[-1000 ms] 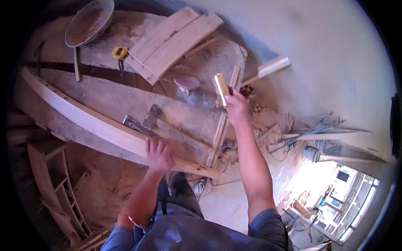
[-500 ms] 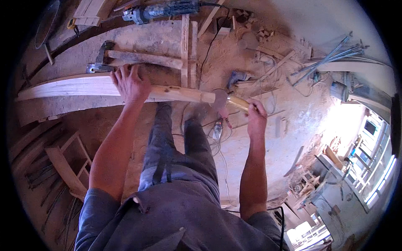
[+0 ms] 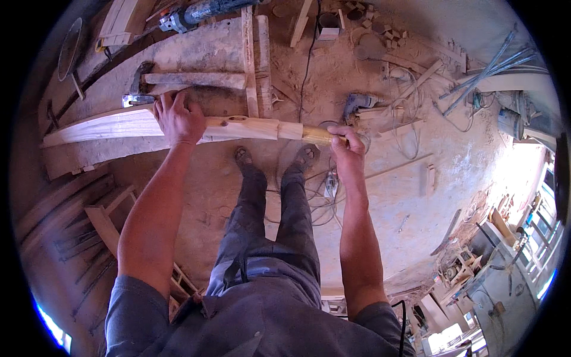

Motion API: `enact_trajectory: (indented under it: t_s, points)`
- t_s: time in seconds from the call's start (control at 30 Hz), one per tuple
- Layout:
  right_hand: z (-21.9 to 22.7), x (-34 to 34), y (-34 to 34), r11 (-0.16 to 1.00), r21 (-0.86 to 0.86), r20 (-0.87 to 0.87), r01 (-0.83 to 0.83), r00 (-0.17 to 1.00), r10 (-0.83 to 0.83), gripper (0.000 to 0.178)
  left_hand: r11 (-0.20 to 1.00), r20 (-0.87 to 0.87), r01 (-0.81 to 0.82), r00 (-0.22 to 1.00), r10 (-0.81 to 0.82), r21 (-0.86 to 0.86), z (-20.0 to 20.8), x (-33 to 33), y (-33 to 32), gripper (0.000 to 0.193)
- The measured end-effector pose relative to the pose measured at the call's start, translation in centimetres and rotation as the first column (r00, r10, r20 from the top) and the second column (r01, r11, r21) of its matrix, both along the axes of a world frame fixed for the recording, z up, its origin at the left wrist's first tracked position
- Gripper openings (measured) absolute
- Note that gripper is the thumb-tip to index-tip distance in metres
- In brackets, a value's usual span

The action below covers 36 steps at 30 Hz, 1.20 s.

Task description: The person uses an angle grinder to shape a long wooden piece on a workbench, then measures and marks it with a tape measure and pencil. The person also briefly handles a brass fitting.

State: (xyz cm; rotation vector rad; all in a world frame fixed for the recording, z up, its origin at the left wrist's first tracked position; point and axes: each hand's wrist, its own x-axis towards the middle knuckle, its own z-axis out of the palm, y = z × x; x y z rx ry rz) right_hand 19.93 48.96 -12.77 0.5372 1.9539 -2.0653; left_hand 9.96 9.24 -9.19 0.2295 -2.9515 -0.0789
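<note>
**Gold-coloured tube brought up against the end of the curved wood**

Half a second earlier, the gold-coloured tube point(image 3: 317, 135) had sat a little apart from the end of the curved wood point(image 3: 125, 126); now the right hand point(image 3: 350, 146) had carried it inward until the two appeared to meet. Whether the tube had slipped over the wood or merely butted against it could not be told.

The right hand's grip pinched the tube near its outer end, thumb and fingers pressed around it. The left hand point(image 3: 181, 122) lay over the wood with its fingers bent across the far edge; whether its grip closed underneath was hidden. The wood lay along the near side of the table point(image 3: 196, 44), its narrower tip and the tube jutting past the right-hand edge.

That overhang looked like the main weak point: a hard push or downward lean there could have rocked or slid the wood, with perhaps only the left hand to steady it. A tube held off line could have jammed or chipped the tip, and so short a hold could have let it twist or drop to the floor point(image 3: 392, 190). Just behind the left hand lay the hammer point(image 3: 196, 80), which a sudden shift of the wood might have knocked. Cords point(image 3: 321, 217) near the feet could have tripped a backward step.
</note>
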Motion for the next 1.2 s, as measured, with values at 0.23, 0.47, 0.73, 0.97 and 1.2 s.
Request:
enact_trajectory:
  t_s: [0.23,0.47,0.73,0.97,1.2]
  points:
    - [1.2,-1.0,-2.0,0.968,-0.216,0.097,0.127,0.989,-0.108,0.017,0.999,0.019,0.006,1.0,-0.007,0.032,-0.1,0.0,0.0,0.026]
    - [3.1,-1.9,-3.5,0.937,0.323,-0.068,-0.135,0.984,0.166,0.02,1.0,-0.005,0.031,1.0,-0.031,-0.005,-0.2,0.7,-0.2,0.027]
    - [-1.2,-2.4,0.2,0.971,0.189,-0.11,-0.144,0.98,0.167,0.035,1.0,0.029,0.03,0.999,-0.03,-0.006,0.7,-0.3,0.2,0.03]
    - [-0.7,-4.8,-6.5,0.95,-0.28,0.137,0.135,0.986,-0.1,0.066,0.998,0.004,0.031,0.999,-0.032,0.048,0.5,0.0,0.1,0.026]
    - [-0.6,-5.0,-2.7,0.976,-0.184,0.21,0.119,0.974,-0.079,0.067,0.997,-0.017,0.029,0.999,-0.028,0.073,0.8,0.1,-0.3,0.025]
